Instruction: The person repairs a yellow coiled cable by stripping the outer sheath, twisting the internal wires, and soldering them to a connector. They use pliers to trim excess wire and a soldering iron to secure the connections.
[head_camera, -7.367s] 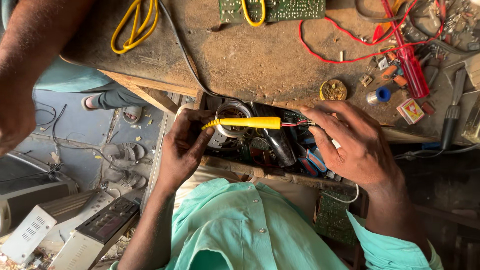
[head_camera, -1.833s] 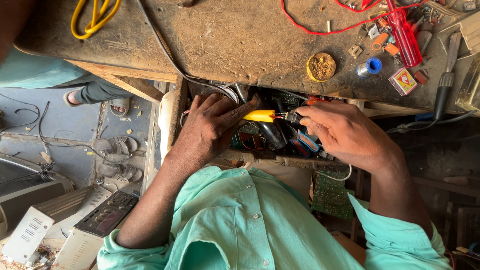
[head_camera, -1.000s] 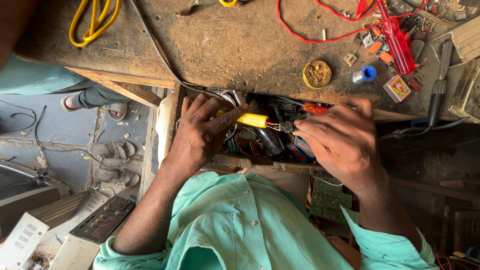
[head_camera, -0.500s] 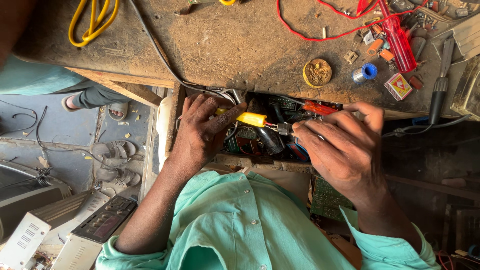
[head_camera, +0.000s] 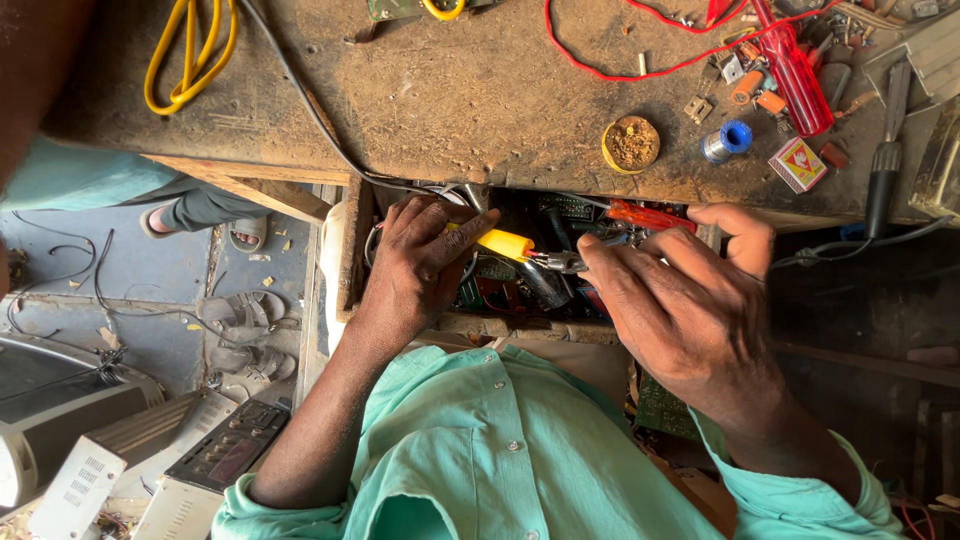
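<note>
My left hand (head_camera: 415, 265) is closed around a yellow-handled tool (head_camera: 505, 243) whose tip points into an open electronics chassis (head_camera: 520, 285) below the bench edge. My right hand (head_camera: 685, 305) grips red-handled pliers (head_camera: 648, 215); their metal jaws (head_camera: 560, 262) meet the yellow tool's front end. Circuit boards and wires fill the chassis, and both hands hide much of them. My teal shirt (head_camera: 500, 450) covers the lower middle of the view.
The worn wooden bench (head_camera: 450, 90) carries a yellow cable (head_camera: 185, 60), a red wire (head_camera: 620, 70), a red screwdriver (head_camera: 795, 70), a round tin (head_camera: 631, 145), a blue spool (head_camera: 728, 140) and a small box (head_camera: 797, 163). Sandals (head_camera: 240, 325) and grey electronic units (head_camera: 120, 460) lie on the floor. Another person's leg (head_camera: 190, 205) is at left.
My left hand has moved up onto the yellow handle and closed on it. My right hand now holds the red-handled pliers at the tool's front; in the last half second it shifted only slightly.
</note>
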